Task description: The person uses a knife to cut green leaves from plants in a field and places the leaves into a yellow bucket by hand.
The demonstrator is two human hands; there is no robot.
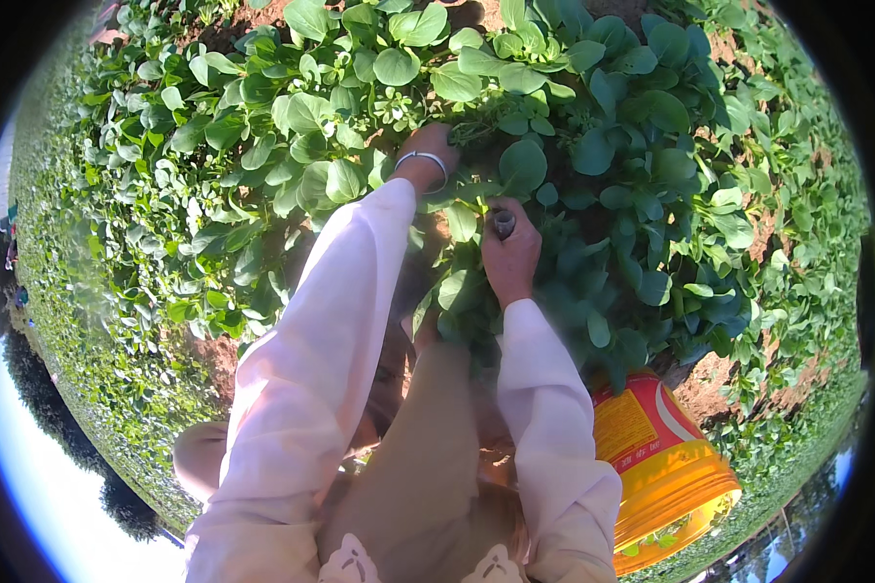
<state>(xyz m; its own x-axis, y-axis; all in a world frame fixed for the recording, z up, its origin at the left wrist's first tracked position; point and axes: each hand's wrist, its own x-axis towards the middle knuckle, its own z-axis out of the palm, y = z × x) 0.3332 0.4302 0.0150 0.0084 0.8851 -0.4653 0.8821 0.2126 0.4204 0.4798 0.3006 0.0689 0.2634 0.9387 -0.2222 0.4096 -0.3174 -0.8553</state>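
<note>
My left hand (435, 148), with a silver bangle (424, 155) on its wrist, reaches down among the leafy green plants (306, 115). Its fingers look curled, but leaves and the back of the hand hide what they hold. Thin, feathery green stems (481, 119) lie right beside it. Lower and to the right, my right hand (511, 257) is closed round a tool with a dark, round handle end (504, 224). The tool's working end is out of sight below the leaves. A broad leaf (523, 167) stands just above this hand.
A yellow and red plastic bucket (678, 464) lies tilted by my right forearm, with some green leaves inside near its mouth. Dense rows of leafy plants surround me, some in shade. Reddish bare soil (707, 387) shows between them. My bent knee (423, 428) is below my hands.
</note>
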